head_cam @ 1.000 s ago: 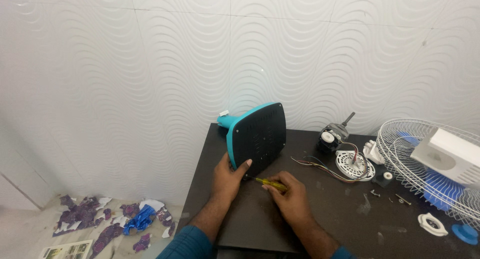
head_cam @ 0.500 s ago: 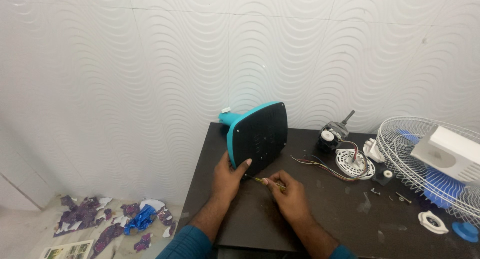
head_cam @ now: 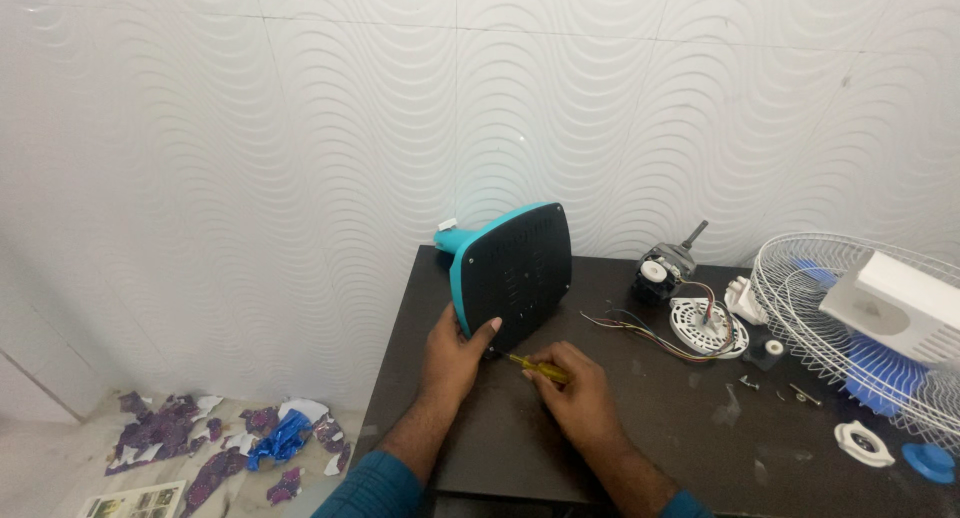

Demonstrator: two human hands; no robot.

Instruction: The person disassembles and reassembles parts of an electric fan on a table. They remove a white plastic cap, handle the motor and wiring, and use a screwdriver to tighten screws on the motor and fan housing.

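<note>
Since the earlier frame, right hand (head_cam: pixel 580 393) has slid its yellow screwdriver (head_cam: pixel 538 369) toward the teal fan base (head_cam: pixel 512 271), apparently at its lower edge. Left hand (head_cam: pixel 455 350) clamps that base upright on the counter (head_cam: pixel 640 428); steady pressure should keep the tip seated.

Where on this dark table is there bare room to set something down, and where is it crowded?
Bare patches: the near table edge between the left hand and right hand, and the stretch between the right hand and the white ring. Crowded: the far right, around the motor, wires, screws and fan guard.
</note>
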